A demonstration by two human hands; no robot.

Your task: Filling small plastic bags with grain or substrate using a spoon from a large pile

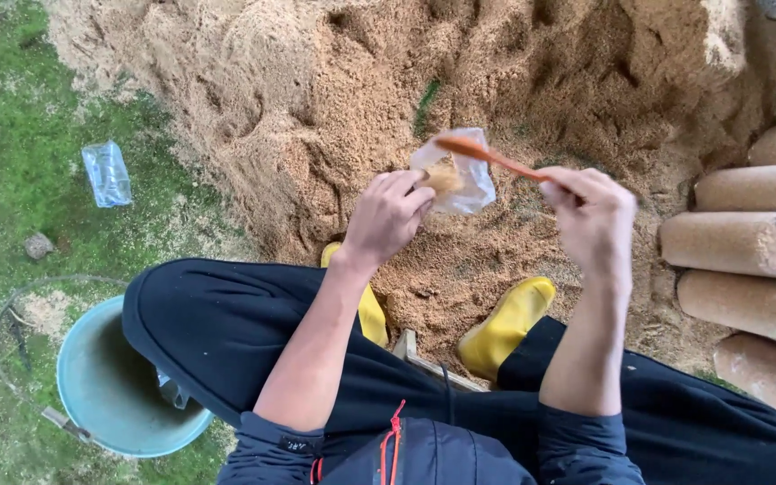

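Observation:
My left hand (390, 214) pinches the rim of a small clear plastic bag (462, 180) that holds a little sawdust. My right hand (593, 220) grips the handle of an orange spoon (487, 155), whose bowl rests over the bag's mouth. Both hands hover above a large heap of tan sawdust (334, 81). I am seated, with dark trousers and yellow boots (507, 323) planted at the foot of the heap.
Several sawdust-filled cylindrical bags (747, 242) lie stacked at the right. A light blue bucket (105, 386) stands at my lower left on mossy ground. An empty clear bag (107, 173) and a small stone (38, 244) lie on the moss at left.

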